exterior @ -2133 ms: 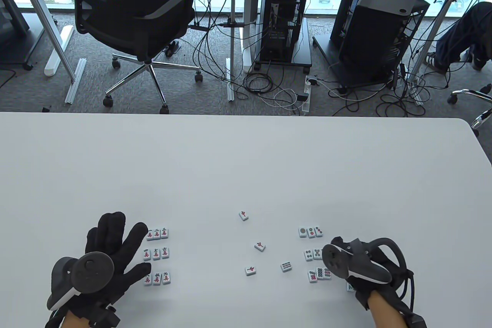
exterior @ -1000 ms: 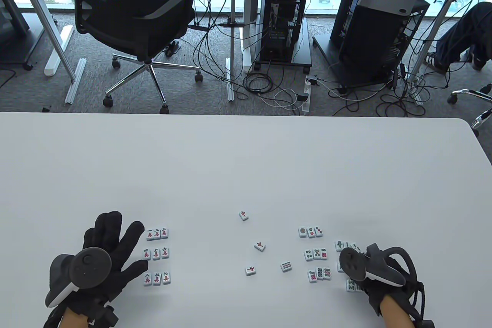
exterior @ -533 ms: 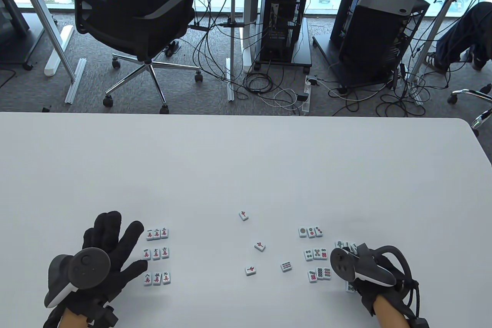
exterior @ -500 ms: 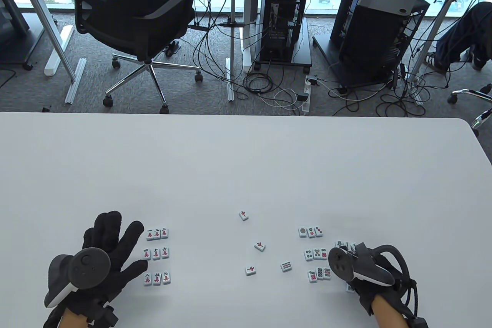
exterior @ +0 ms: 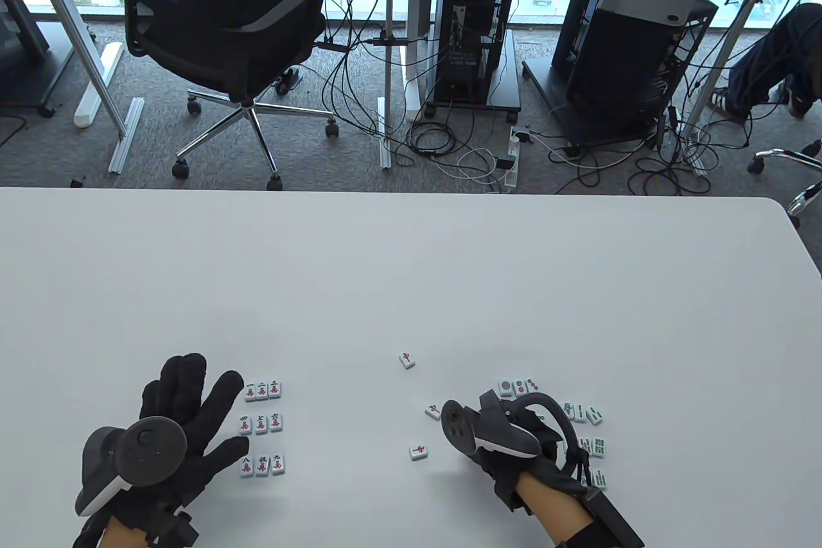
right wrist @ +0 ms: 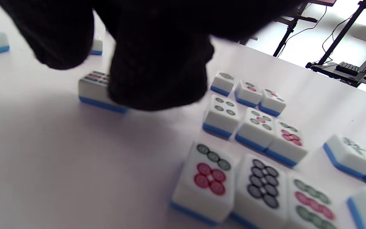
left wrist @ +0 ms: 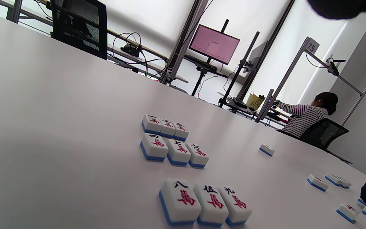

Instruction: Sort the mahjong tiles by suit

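- My left hand (exterior: 183, 419) lies flat on the white table (exterior: 411, 278) with the fingers spread wide, holding nothing; the tracker sits on its back.
- Just beside its fingertips stands the block of character tiles (exterior: 262, 423): three rows of three, face up, each row tight and the rows a little apart; in the left wrist view the same block (left wrist: 178, 152) shows its blue backs against the table, the nearest row reading eight, five, nine.
- My right hand (exterior: 507, 439) is over the middle of the table, near the circle tiles (right wrist: 254, 152); in the table view the tracker and glove cover most of that block, so only its top row (exterior: 519, 387) shows there.
- In the right wrist view my gloved fingers (right wrist: 157, 63) hang down onto a single loose tile (right wrist: 95, 89) that lies apart from the circle block, to its left in that view; one fingertip covers its near end and seems to touch it; whether I pinch it or merely rest on it I cannot tell, for the glove hides the contact.
- The circle tiles sit in three rows of three, touching side by side, face up.
- The bamboo tiles (exterior: 587, 439) lie to the right of my right wrist, partly hidden by the cable.
- Three red-marked tiles lie loose in the middle, well apart: one farthest from me (exterior: 406, 360), one just beside the right tracker (exterior: 433, 410), one nearer to me (exterior: 419, 451).
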A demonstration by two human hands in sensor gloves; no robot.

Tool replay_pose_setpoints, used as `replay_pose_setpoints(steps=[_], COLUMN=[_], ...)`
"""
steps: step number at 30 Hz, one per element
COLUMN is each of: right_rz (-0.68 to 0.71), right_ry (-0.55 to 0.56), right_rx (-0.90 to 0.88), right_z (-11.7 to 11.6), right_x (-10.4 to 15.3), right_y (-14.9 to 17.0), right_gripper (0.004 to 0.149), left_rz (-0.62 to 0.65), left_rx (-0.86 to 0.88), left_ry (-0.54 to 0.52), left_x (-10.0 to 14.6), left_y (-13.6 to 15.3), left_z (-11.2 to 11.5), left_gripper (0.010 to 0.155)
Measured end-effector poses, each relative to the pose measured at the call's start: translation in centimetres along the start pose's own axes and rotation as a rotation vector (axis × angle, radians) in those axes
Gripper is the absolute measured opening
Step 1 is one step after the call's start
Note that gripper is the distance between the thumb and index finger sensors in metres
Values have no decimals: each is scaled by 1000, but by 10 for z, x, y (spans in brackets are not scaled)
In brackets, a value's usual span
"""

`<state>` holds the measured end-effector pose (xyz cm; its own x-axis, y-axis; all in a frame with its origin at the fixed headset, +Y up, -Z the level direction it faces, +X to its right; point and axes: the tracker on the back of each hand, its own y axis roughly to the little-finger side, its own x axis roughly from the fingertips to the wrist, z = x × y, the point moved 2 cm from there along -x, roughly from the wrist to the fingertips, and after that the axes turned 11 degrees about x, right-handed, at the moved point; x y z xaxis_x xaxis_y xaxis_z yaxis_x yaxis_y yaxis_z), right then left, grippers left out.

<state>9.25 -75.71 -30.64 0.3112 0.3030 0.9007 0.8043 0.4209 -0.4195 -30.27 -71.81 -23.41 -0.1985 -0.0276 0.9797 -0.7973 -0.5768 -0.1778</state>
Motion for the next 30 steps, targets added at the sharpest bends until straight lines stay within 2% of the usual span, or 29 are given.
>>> replay_pose_setpoints(steps=[4,10,14,20,23,27,30], right_rz=[-19,5,50,29,19,37,52], right_ry=[-81,-75,-18,146,181,133,56], right_rx=[56,31,8,-82,-80,-27,1], right_z=[-4,-4,-3,13,14,-2,-25], right_x=[-7,-8,-6,24,45,65,77], right_y=[-9,-14,-11,29,54,70,74], right_gripper=[61,61,61,61,60,60,60], left_rz=[6,12,16,18,18,16,12], left_rx=[2,3,2,7,7,4,2], left_ry=[-6,-5,-6,-9,-10,-9,-8], left_x=[1,1,2,2,2,2,2], left_y=[-1,-1,-2,-2,-2,-2,-2], left_z=[-1,0,0,-1,-1,-1,-1], left_gripper=[81,81,81,81,81,81,81])
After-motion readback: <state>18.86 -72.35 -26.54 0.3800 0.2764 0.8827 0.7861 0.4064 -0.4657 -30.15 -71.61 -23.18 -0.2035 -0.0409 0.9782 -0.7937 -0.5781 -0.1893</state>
